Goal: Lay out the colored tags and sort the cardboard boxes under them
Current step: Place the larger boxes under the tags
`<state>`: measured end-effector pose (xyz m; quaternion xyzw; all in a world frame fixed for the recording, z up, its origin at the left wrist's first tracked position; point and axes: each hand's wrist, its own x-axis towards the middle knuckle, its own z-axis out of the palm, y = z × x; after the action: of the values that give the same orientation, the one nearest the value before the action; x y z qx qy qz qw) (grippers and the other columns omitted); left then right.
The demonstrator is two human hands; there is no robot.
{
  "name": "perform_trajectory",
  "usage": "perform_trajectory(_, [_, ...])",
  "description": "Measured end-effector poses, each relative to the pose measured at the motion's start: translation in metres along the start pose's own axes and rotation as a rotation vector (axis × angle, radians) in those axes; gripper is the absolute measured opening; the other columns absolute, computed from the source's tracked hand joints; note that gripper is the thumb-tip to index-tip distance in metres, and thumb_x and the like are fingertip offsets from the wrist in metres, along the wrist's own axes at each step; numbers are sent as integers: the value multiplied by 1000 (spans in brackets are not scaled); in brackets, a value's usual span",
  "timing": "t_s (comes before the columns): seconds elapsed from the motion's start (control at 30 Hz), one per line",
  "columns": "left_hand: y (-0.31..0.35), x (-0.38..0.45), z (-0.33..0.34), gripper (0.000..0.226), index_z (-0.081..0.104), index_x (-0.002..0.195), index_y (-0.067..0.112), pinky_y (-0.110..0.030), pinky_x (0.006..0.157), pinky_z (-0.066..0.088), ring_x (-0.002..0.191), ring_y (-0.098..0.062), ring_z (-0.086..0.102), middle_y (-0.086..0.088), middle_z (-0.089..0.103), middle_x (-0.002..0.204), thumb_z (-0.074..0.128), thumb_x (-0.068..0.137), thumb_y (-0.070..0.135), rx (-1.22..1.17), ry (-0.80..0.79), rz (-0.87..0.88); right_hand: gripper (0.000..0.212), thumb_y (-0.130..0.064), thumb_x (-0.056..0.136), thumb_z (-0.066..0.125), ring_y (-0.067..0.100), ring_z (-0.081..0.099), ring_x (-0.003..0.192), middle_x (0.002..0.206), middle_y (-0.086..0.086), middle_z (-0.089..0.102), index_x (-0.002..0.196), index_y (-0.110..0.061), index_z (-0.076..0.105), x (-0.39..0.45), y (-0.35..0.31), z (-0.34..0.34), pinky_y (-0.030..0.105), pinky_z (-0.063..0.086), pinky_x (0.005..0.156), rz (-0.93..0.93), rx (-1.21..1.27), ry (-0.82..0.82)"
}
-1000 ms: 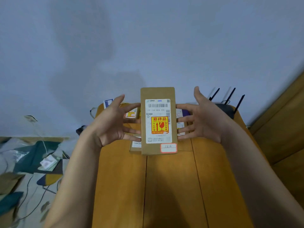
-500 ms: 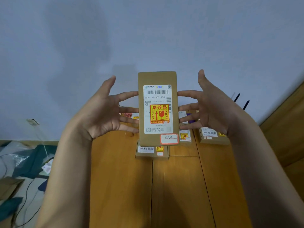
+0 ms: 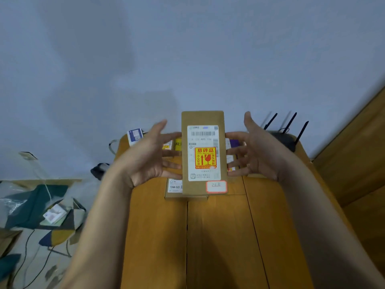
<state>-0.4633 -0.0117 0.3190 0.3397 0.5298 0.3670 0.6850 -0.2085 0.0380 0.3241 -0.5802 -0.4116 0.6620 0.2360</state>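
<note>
I hold a flat cardboard box (image 3: 203, 118) upright in front of me, above the wooden table (image 3: 218, 236). It carries a white shipping label, a red-and-yellow fragile sticker and a small red-edged sticker at its lower right. My left hand (image 3: 146, 157) presses its left edge with the fingertips, my right hand (image 3: 253, 152) presses its right edge. Behind the box lie other cardboard boxes (image 3: 175, 189) on the table, mostly hidden. A yellow tag (image 3: 178, 143) and a purple tag (image 3: 234, 142) peek out at the far end.
A black router (image 3: 286, 135) with three antennas stands at the table's far right corner. A blue-and-white small box (image 3: 135, 136) sits at the far left corner. Wooden furniture (image 3: 358, 163) stands to the right. Patterned fabric, cables and a white item (image 3: 54, 213) lie on the floor to the left.
The view has tilted back up and the held box sits lower in the frame than half a second ago. The router antennas are in sight again. Both hands keep the same grip.
</note>
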Motion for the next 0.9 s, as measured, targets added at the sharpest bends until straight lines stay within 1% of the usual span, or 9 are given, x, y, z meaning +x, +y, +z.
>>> perform_trajectory(0.07, [-22,23,11,65,48,141,34,-63,93,50,109,-40,66,-19,58,133,38,89,72,41,-16,-41,77,-85,82,31,45,64,105,131,17,59,132,-32,58,15,20,-8,59,59,81,57,45,-5])
perform_trajectory(0.2, [-67,64,41,38,61,108,43,-56,96,51,107,-33,66,-11,68,118,38,92,68,121,-30,-104,78,-78,88,29,52,49,128,150,20,44,148,-30,42,43,64,-33,55,54,83,165,114,-10])
perform_trajectory(0.27, [-85,87,56,38,61,109,41,-54,97,51,109,-33,64,-7,67,117,39,92,67,152,-16,-155,77,-77,90,29,52,42,134,154,20,39,151,-31,37,60,87,-50,59,49,92,192,127,16])
perform_trajectory(0.37, [-106,124,76,43,57,120,39,-55,98,50,115,-33,60,-3,66,118,41,92,66,182,-9,-217,79,-75,91,29,49,44,133,150,22,43,153,-27,35,90,120,-75,61,45,100,239,127,51])
perform_trajectory(0.43, [-121,149,89,44,54,126,38,-55,96,51,113,-30,60,-1,67,117,41,92,64,233,21,-232,78,-74,92,28,48,48,130,146,24,48,153,-26,36,112,139,-91,62,45,101,285,129,64])
perform_trajectory(0.57, [-149,191,112,33,55,120,31,-54,93,52,103,-22,63,3,68,108,46,96,51,254,48,-291,77,-75,90,31,48,52,126,141,23,52,149,-26,42,154,167,-115,64,46,100,388,135,75])
perform_trajectory(0.7, [-175,233,115,49,49,132,23,-56,93,51,110,-28,62,-3,66,117,55,91,49,219,66,-415,77,-76,90,32,49,51,126,140,22,53,147,-25,43,191,185,-129,64,47,99,482,130,60])
perform_trajectory(0.8, [-199,262,108,63,49,133,23,-55,91,53,104,-26,67,-2,70,113,64,81,55,177,60,-485,79,-75,91,30,51,45,131,147,23,46,150,-24,39,213,191,-131,64,45,102,564,105,53])
perform_trajectory(0.9, [-213,276,103,78,38,143,23,-56,93,51,116,-33,60,-5,63,125,69,79,55,147,75,-569,78,-73,94,26,51,42,134,153,24,38,153,-23,33,230,195,-127,61,47,99,620,63,37])
